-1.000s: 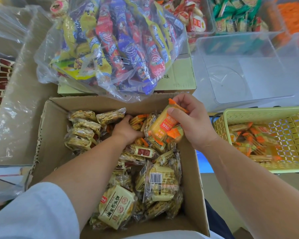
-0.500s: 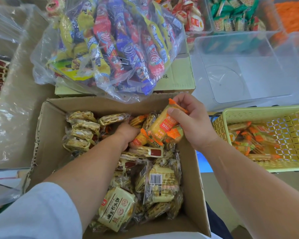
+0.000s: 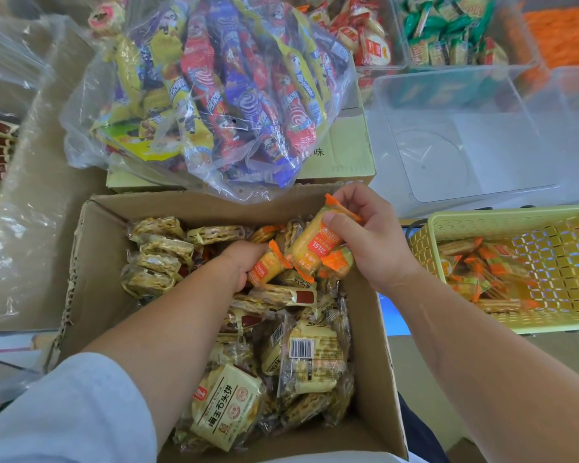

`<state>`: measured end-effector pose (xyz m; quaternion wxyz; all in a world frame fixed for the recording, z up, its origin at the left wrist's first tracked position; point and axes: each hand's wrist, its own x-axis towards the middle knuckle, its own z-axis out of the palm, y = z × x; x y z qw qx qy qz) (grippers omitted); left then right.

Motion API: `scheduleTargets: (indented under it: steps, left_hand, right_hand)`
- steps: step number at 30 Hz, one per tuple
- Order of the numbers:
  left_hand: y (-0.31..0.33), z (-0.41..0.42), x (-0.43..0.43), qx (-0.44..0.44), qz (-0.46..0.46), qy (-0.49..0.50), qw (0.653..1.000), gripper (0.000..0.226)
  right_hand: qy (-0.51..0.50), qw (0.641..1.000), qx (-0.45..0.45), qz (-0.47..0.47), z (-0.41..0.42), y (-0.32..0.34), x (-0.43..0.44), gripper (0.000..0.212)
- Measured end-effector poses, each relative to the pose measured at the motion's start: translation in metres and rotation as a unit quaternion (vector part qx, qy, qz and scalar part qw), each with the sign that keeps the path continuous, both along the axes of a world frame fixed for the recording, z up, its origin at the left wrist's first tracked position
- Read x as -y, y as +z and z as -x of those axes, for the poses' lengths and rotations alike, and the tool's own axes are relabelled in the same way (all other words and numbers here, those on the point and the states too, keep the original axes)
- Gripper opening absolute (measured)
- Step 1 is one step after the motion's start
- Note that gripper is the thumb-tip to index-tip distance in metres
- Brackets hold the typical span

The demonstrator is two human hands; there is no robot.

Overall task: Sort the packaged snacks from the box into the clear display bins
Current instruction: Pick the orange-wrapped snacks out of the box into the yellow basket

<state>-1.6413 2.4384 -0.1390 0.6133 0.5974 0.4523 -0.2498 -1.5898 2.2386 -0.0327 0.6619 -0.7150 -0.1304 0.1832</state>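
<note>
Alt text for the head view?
Over a cardboard box of snacks, the right hand pinches an orange-yellow packet and the left hand grips a second packet. A yellow basket of packets and a clear bin sit to its right.

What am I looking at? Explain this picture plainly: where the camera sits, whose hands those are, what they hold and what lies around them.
There is no machine here. A person works with bare hands, and the one picture comes from a wide camera worn on the head, looking down along both forearms. The right hand pinches an orange-and-yellow packet above the cardboard box, which holds many pale wrapped biscuits. The left hand, down among them, grips a smaller orange packet. To the right stands a yellow basket with similar orange packets inside, and behind it is a clear bin. Beyond the box lies a plastic bag of colourful snack sticks.
</note>
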Motion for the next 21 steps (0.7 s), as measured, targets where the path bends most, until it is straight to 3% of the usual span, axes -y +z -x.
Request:
scheduleTargets:
  steps: [10, 16, 21]
  left_hand:
    - [0.009, 0.004, 0.011, 0.015, 0.007, 0.071, 0.997, 0.019]
    - [0.037, 0.016, 0.003, 0.12, 0.015, 0.11, 0.987, 0.079]
    - [0.08, 0.045, 0.015, 0.22, 0.005, 0.133, 0.966, 0.086]
  right_hand:
    - [-0.009, 1.0, 0.007, 0.007, 0.001, 0.002, -0.001, 0.01]
    - [-0.009, 0.999, -0.001, 0.036, 0.0, 0.003, -0.002, 0.009]
    - [-0.022, 0.998, -0.027, 0.048, 0.004, 0.014, -0.004, 0.015]
